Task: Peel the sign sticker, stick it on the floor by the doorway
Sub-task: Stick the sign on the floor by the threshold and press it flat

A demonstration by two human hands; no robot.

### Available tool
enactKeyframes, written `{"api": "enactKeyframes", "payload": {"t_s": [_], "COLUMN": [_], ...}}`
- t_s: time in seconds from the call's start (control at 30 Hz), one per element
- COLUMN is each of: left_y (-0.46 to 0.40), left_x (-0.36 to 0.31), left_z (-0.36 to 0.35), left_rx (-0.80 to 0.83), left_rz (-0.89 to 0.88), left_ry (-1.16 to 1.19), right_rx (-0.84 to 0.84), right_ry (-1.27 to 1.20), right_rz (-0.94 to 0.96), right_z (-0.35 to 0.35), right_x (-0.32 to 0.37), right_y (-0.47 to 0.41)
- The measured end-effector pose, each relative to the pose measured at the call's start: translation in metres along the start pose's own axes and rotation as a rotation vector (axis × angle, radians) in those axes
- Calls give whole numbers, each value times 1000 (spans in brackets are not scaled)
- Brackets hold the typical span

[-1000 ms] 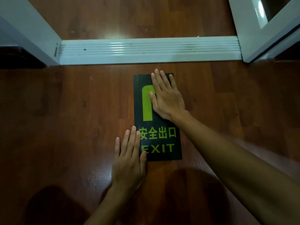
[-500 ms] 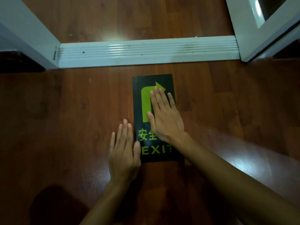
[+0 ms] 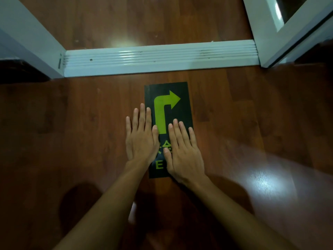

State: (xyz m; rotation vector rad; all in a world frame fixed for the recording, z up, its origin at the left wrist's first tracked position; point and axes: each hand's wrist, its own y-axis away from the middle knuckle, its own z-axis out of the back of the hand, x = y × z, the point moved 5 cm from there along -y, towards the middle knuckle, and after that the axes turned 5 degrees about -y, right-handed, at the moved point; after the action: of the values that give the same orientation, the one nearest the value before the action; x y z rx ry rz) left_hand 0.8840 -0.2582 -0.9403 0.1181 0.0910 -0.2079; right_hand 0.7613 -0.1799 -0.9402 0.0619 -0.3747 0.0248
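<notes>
While the dark rectangular sign sticker (image 3: 182, 112) lies flat on the brown wooden floor (image 3: 252, 114) near the white ridged door sill (image 3: 162, 58), both hands press on it, holding nothing. Its long side runs toward the sill. The green arrow bends right; one "E" shows. The flat left hand (image 3: 141, 139) covers its left edge; the flat right hand (image 3: 182, 152) covers its lower part.
</notes>
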Motion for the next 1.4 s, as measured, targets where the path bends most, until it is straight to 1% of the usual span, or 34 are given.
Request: {"api": "enactKeyframes", "payload": {"t_s": [0.13,0.23,0.47,0.53,0.63,0.73,0.87,0.97,1.07,1.2,1.3,1.37,1.4], "left_y": [16,36,48,48,46,44,47,50,50,54,61,65,69], "left_x": [-1,-2,-4,-6,-7,-5,-10,-25,-41,-68,-98,-131,-142], "left_z": [-3,-6,-7,-2,14,44,115,190,276,401,491,553,573], "left_rx": [8,15,64,119,245,383,469,520,523,480,450,427,402], "left_rz": [4,18,40,39,21,31,71,58,52,28,6,-55,-85], "left_ry": [-24,-1,-17,-14,27,110,107,97,93,102,114,118,118], "right_rx": [-22,-31,21,84,248,403,483,427,358,314,209,79,22], "right_ry": [-34,-12,6,13,27,-52,-124,-129,-128,-234,-388,-479,-513], "right_rz": [-58,-123,-146,-162,-178,-244,-353,-372,-373,-492,-626,-713,-721], "right_z": [3,3,1,6,22,54,130,209,295,416,509,578,600], "right_x": [-1,-4,-3,-1,3,6,16,34,58,87,102,104,108], "right_y": [1,6,4,4,1,-6,-4,1,7,14,25,40,47]}}
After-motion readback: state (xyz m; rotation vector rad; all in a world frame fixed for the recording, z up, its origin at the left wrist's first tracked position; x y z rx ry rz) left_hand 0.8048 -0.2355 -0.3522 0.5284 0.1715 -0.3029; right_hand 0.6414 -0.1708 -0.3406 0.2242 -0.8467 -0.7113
